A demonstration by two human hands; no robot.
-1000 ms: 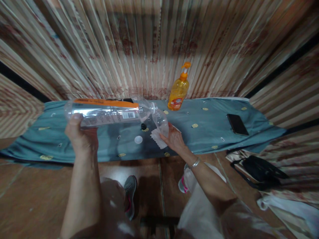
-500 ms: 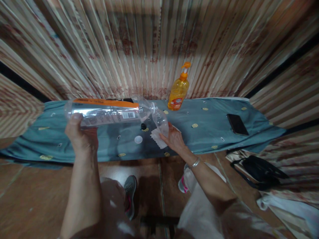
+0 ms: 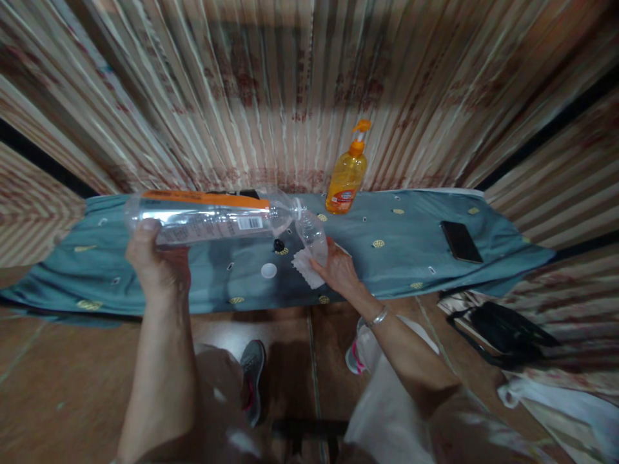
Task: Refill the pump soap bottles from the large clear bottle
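My left hand [image 3: 159, 261] is closed around the base end of a large clear plastic bottle [image 3: 207, 219] with an orange and silver label. The bottle lies nearly level in the air, its mouth pointing right. Its open neck meets the rim of a clear plastic cup [image 3: 313, 233], tilted towards it. Closed on that cup is my right hand [image 3: 338, 264]. A white scalloped-edged piece like a cloth or tissue [image 3: 307, 269] shows under the cup and fingers; I cannot tell whether it is held. Whether liquid is flowing I cannot make out. Below the bottle sit a small black cap [image 3: 279, 245] and a white disc [image 3: 269, 270].
A pump bottle of orange liquid [image 3: 345, 180] stands at the back of the green patterned tablecloth [image 3: 387, 274]. A dark phone [image 3: 461, 241] lies to the right. A black bag [image 3: 507, 328] is on the right, below the table. Pleated curtains hang behind.
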